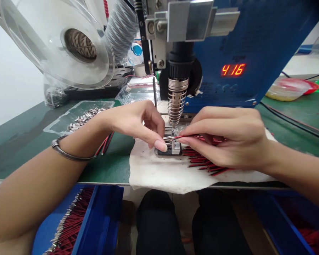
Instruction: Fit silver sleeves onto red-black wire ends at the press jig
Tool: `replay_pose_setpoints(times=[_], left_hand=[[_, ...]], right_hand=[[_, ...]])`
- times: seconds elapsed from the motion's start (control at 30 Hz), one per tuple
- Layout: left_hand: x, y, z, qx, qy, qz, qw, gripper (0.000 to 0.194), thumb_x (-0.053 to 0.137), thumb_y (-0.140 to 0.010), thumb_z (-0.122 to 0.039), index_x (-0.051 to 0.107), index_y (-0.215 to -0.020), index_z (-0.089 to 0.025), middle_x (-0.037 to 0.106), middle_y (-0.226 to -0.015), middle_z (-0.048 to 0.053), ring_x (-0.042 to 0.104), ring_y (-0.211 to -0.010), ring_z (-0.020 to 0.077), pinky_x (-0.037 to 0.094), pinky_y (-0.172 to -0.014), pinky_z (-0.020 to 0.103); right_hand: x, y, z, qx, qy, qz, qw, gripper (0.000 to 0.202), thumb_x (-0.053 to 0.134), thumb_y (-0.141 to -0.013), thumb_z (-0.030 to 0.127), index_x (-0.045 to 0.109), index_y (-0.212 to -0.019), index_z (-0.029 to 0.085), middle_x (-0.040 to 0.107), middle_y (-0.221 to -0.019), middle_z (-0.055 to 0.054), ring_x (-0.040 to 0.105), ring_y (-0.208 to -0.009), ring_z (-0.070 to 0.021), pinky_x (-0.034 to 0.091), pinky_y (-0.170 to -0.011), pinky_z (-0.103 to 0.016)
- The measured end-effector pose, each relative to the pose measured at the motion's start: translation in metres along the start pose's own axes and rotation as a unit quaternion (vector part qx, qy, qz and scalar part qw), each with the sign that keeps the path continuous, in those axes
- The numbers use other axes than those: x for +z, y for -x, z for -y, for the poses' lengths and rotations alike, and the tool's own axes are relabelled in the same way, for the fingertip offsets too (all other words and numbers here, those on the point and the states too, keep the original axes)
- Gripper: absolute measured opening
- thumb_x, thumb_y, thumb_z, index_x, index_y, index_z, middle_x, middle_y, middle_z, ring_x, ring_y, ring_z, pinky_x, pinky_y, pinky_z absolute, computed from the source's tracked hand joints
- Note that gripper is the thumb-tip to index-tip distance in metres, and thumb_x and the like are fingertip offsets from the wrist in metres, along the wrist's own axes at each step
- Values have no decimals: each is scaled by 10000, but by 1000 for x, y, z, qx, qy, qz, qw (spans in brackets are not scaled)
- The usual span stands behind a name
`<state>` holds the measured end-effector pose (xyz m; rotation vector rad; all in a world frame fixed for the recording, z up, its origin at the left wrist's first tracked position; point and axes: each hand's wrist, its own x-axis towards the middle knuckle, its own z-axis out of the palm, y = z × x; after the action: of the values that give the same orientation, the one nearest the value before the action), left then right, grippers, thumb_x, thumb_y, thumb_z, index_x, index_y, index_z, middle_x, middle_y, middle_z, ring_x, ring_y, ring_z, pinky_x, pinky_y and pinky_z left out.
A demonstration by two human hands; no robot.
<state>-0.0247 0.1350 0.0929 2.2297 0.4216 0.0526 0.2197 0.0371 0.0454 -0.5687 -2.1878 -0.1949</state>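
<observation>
My left hand (146, 124) reaches in from the left, thumb and fingertip pinched on a small silver metal connector (168, 138). It sits over a small dark fixture (170, 151), just under the spring-wrapped tip of a soldering head (177, 101). From the right, my right hand (225, 136) pinches a thin red-and-black wire (181, 136), its end at the connector. Whether the two touch is too small to tell. Under my right hand a pile of red-and-black wires (202, 161) lies on a white cloth (159, 173).
A clear tray (53, 124) of loose metal connectors stands left. The blue soldering machine (228, 46) shows 416. A clear fume hood (48, 46) hangs upper left. A blue bin (95, 219) below the table edge holds wires with connectors; another blue bin (289, 219) is lower right.
</observation>
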Motion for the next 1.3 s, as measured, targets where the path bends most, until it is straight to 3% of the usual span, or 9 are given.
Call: replay_pose_setpoints(times=[0.2, 0.4, 0.83, 1.0, 1.3], left_hand=[[3, -2, -2, 8, -25, -14, 1000, 124, 915, -748, -307, 838, -705, -218, 768, -629, 15, 660, -563, 117, 464, -520, 181], [3, -1, -5, -7, -18, -5, 1000, 161, 825, -837, -273, 823, -694, -200, 756, -613, 13, 657, -543, 112, 487, -533, 180], [2, -1, -5, 0, -29, 8, 1000, 272, 787, -899, -393, 803, -702, -206, 772, -635, 44, 665, -569, 138, 466, -529, 238], [2, 0, -5, -10, -26, 4, 1000, 266, 808, -890, -399, 815, -716, -198, 782, -660, 58, 685, -602, 156, 509, -576, 246], [3, 0, -5, -4, -40, -8, 999, 210, 818, -857, -344, 819, -706, -197, 757, -626, 24, 665, -560, 116, 503, -548, 185]], right_hand=[[-2, 0, 0, 9, 13, 2, 1000, 109, 743, -1031, 206, 812, -953, 173, 785, -827, -43, 704, -671, -129, 527, -577, -247], [-1, 0, 0, -1, 14, -4, 1000, 131, 742, -1035, 206, 804, -922, 177, 793, -816, -32, 704, -663, -116, 531, -586, -237], [-4, -3, 3, 5, 20, -1, 1000, 126, 736, -1024, 193, 805, -919, 205, 800, -821, -25, 716, -666, -134, 535, -556, -254], [-3, -2, 2, -7, 17, -15, 1000, 103, 750, -1019, 198, 802, -932, 177, 790, -808, -45, 697, -657, -131, 518, -554, -264], [-3, -2, 2, -3, 26, -12, 1000, 114, 754, -1013, 195, 767, -908, 238, 782, -816, -11, 695, -645, -138, 514, -547, -275]])
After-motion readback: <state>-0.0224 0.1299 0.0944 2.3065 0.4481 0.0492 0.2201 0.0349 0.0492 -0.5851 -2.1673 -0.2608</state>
